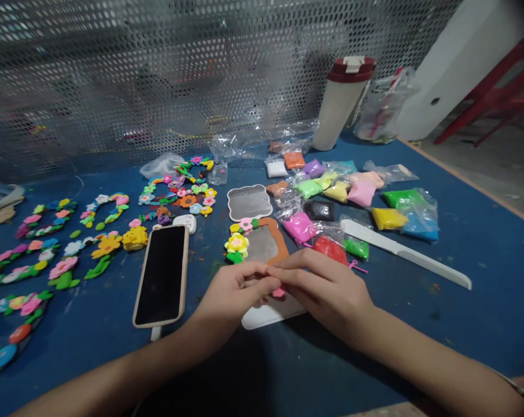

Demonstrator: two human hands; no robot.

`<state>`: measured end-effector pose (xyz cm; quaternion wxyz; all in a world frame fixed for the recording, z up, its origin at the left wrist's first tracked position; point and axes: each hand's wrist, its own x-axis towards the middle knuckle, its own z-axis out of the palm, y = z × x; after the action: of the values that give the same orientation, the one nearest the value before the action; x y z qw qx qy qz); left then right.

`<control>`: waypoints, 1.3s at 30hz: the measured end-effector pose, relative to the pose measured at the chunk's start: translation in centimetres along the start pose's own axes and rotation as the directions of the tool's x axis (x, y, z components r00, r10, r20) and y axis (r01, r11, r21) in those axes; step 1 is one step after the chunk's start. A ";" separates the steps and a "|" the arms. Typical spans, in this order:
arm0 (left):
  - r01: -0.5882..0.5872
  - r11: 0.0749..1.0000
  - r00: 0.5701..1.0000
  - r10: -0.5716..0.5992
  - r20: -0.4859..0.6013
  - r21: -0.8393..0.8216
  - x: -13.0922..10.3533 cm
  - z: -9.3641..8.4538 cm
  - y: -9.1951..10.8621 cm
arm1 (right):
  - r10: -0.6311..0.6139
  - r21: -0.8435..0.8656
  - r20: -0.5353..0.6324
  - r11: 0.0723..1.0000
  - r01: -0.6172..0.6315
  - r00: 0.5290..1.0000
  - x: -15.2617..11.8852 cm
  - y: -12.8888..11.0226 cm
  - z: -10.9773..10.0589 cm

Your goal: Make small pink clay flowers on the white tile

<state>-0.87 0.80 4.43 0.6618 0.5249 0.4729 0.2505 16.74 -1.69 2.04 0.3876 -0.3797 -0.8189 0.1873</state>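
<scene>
Left hand (238, 289), right hand (331, 289): curled together now, pinching pink piece (279, 292)
Flower-trimmed panel (262, 244): just beyond, left hand nearer
Pink's long axis: finger-covered, can't tell

It looks like a craft corner, perhaps a workshop: a stained blue table (483, 336) holds bagged coloured clay (300, 226), flower-trimmed ornaments (106, 245) and a part-trimmed mirror (279, 238), beside a perforated metal screen (157, 75), with a red chair (500, 87) beyond
</scene>
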 end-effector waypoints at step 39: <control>-0.152 0.922 0.984 0.175 -0.031 0.357 -1.7 -3.0 2.8 | 0.277 0.157 0.040 0.947 -0.280 0.960 0.5 -0.8 -0.3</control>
<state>-3.81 1.68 7.65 0.5186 0.6648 0.4850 0.2320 16.36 -1.79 2.94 0.3796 -0.4572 -0.7426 0.3091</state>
